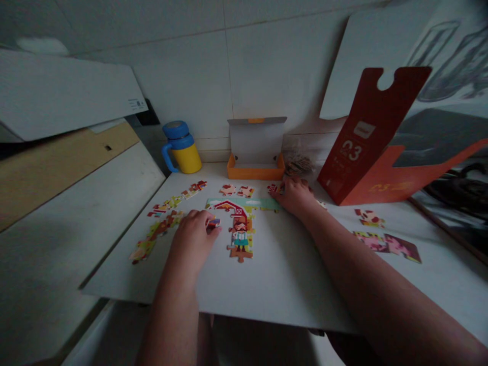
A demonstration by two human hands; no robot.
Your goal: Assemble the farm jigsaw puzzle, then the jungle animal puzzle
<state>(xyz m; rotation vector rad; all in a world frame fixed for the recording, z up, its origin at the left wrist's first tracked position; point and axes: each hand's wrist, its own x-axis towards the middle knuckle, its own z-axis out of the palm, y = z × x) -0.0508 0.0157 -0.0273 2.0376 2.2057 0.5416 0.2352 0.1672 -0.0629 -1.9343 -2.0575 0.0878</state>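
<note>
My left hand [194, 231] is closed, pinching a small jigsaw puzzle piece [214, 223] with dark blue and red on it. Just right of it, joined pieces [241, 236] on the table show a figure with a moustache and teal shorts below a red barn roof. A pale green strip of joined pieces [261, 203] runs along the top of this picture. At the far end of that strip, my right hand [296, 195] has its fingers curled around a red puzzle piece [273, 188], partly hidden by the hand.
Loose pieces lie left [163, 223], behind [227, 190] and right [369, 217] on the white table [274, 290]. An open orange box [255, 174], a clear plastic bag [299, 162], a blue-yellow mug [186, 152] and a tall red box [358, 152] stand along the back.
</note>
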